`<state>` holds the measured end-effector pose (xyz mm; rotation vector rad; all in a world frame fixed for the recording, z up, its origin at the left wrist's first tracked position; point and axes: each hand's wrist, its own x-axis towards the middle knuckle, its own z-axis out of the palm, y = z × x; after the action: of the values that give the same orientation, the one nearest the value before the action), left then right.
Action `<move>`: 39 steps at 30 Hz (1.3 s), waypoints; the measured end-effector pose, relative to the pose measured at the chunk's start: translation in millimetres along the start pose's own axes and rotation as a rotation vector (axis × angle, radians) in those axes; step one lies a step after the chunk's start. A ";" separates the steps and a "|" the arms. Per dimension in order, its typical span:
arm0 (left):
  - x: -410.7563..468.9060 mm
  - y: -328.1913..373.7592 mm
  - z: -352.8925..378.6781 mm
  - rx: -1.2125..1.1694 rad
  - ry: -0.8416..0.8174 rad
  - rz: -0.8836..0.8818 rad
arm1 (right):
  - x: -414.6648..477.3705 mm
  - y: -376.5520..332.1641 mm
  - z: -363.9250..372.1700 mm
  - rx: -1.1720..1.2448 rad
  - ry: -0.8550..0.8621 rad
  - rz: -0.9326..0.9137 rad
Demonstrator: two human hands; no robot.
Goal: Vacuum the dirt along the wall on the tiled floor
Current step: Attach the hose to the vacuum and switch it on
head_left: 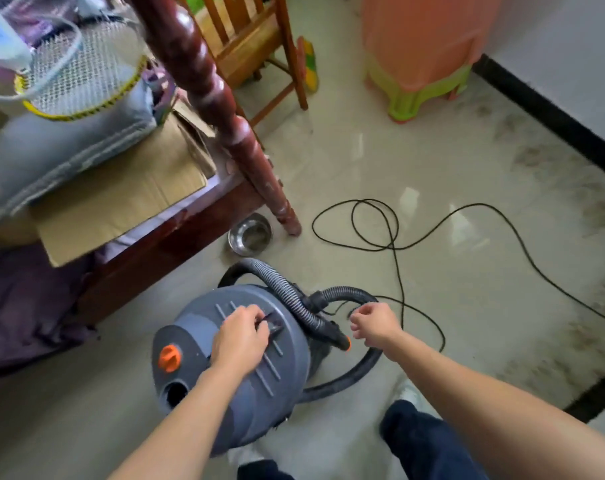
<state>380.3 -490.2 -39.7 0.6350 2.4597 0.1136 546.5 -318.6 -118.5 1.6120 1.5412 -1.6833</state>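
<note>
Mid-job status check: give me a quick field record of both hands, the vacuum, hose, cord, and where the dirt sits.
left hand: grips the handle on top of the vacuum
right hand: fingers curled beside the hose, by the cord; grip unclear
hose: loops around the vacuum
cord: lies in loose loops on the tiled floor
dirt: dark streaks along the black baseboard, right side
nearby: steel bowl beside the bed leg

home bedroom | wooden bed (pixel 197 216) | chair (pixel 256 46) | tiled floor (pixel 415 161)
</note>
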 end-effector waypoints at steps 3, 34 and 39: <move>-2.6 -57.9 -5.4 0.089 0.081 0.047 | -3.5 -6.5 47.8 -0.126 0.072 -0.064; 59.4 -200.0 39.5 0.319 0.399 0.543 | 46.7 23.7 139.9 -0.355 0.314 -0.196; 58.3 -191.8 18.4 0.100 0.182 0.451 | 5.9 -17.1 133.4 -0.453 0.428 -0.435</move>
<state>269.4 -633.4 -127.5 1.2656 2.4604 0.2343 465.7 -422.4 -147.4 1.5195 2.4185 -1.0646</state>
